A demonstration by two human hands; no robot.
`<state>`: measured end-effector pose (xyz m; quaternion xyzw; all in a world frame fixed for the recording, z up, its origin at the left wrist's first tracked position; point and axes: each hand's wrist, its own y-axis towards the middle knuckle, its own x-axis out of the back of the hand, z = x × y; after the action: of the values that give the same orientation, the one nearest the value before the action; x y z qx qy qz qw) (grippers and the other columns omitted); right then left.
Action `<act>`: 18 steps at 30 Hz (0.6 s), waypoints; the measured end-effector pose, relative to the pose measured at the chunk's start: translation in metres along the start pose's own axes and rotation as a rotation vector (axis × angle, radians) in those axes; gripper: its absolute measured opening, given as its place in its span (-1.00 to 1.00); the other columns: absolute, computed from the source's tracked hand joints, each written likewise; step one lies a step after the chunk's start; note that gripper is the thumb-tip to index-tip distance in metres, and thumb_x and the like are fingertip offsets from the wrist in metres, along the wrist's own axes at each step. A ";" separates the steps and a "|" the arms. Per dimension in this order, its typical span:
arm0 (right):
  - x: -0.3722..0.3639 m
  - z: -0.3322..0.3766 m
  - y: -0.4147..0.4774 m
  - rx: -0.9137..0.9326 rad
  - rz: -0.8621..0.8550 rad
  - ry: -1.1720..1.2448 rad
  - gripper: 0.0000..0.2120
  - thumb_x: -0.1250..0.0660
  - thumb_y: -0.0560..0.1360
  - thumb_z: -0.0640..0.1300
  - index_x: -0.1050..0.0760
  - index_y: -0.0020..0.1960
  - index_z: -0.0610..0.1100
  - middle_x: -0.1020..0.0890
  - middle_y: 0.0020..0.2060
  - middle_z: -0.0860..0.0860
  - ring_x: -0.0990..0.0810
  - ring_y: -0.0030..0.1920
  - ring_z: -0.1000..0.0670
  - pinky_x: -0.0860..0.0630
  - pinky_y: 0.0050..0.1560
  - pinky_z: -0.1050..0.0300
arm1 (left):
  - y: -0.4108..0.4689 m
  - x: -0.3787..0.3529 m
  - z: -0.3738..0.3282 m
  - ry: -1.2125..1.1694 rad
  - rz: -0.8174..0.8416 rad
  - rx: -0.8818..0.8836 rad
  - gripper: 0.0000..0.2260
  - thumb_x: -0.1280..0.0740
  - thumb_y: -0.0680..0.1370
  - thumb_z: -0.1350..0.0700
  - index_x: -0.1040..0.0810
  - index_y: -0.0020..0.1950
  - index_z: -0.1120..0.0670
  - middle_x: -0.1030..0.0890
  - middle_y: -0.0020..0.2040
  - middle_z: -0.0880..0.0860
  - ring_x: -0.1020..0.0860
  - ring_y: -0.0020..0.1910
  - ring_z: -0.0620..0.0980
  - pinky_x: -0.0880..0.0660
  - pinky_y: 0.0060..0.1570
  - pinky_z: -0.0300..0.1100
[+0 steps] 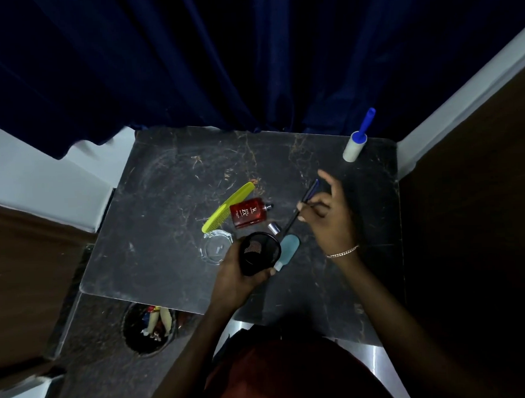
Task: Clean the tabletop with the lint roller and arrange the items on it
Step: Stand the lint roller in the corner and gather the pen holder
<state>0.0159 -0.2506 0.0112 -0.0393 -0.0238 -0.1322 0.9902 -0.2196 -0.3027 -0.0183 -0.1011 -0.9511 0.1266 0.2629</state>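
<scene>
A dark marble tabletop (165,203) carries the items. My left hand (237,275) grips a black mesh cup (259,251), tilted with its mouth facing up at me. My right hand (328,217) pinches a thin dark pen (303,207) that slants down toward the cup. A yellow-green comb (227,208) lies flat beside a red perfume bottle (250,213). The bottle's silver cap (274,227) sits loose below it. A clear glass ashtray (217,249) rests left of the cup. A small teal bottle (287,247) lies under the cup's right side. The lint roller (356,140), white with a blue handle, stands at the far right corner.
A dark blue curtain (219,65) hangs behind the table. A round bin (149,327) with rubbish sits on the floor below the table's near left edge. Brown wooden panels (465,190) flank the table on the right and left.
</scene>
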 end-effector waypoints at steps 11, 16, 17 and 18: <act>-0.049 -0.009 -0.016 0.072 0.206 -0.195 -0.49 -0.47 0.43 -0.08 -0.37 0.30 0.12 -0.67 -0.21 0.14 -0.68 -0.17 0.10 -0.61 -0.08 0.22 | -0.001 0.014 -0.007 -0.060 -0.059 -0.035 -0.32 -0.67 0.33 -0.11 -0.42 0.34 -0.29 -0.61 0.21 -0.30 -0.58 0.21 -0.33 -0.50 0.10 -0.45; -0.071 -0.008 -0.006 0.085 0.254 -0.235 -0.58 -0.49 0.43 -0.09 -0.44 0.23 0.09 -0.66 -0.17 0.22 -0.66 -0.12 0.17 -0.54 -0.08 0.40 | 0.009 0.033 0.002 -0.083 -0.073 -0.037 -0.31 -0.64 0.31 -0.21 -0.38 0.34 -0.40 -0.60 0.24 -0.34 -0.55 0.23 -0.37 -0.48 0.07 -0.47; -0.076 -0.007 -0.003 0.076 0.269 -0.235 -0.60 -0.49 0.43 -0.09 -0.46 0.21 0.07 -0.66 -0.15 0.21 -0.66 -0.11 0.18 -0.53 -0.07 0.40 | 0.013 0.037 0.003 -0.090 -0.073 -0.040 -0.31 -0.64 0.32 -0.21 -0.40 0.36 -0.36 -0.60 0.26 -0.31 -0.56 0.23 -0.35 -0.49 0.09 -0.44; -0.082 -0.006 0.000 0.065 0.279 -0.231 -0.61 -0.49 0.42 -0.09 -0.48 0.20 0.06 -0.67 -0.13 0.19 -0.66 -0.09 0.18 -0.54 -0.06 0.39 | 0.019 0.042 0.005 -0.101 -0.070 -0.046 -0.30 -0.64 0.33 -0.20 -0.41 0.39 -0.30 -0.61 0.27 -0.29 -0.57 0.25 -0.34 -0.50 0.11 -0.41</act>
<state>-0.0632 -0.2294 0.0006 -0.0249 -0.1358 0.0126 0.9903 -0.2555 -0.2752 -0.0081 -0.0676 -0.9688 0.1003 0.2166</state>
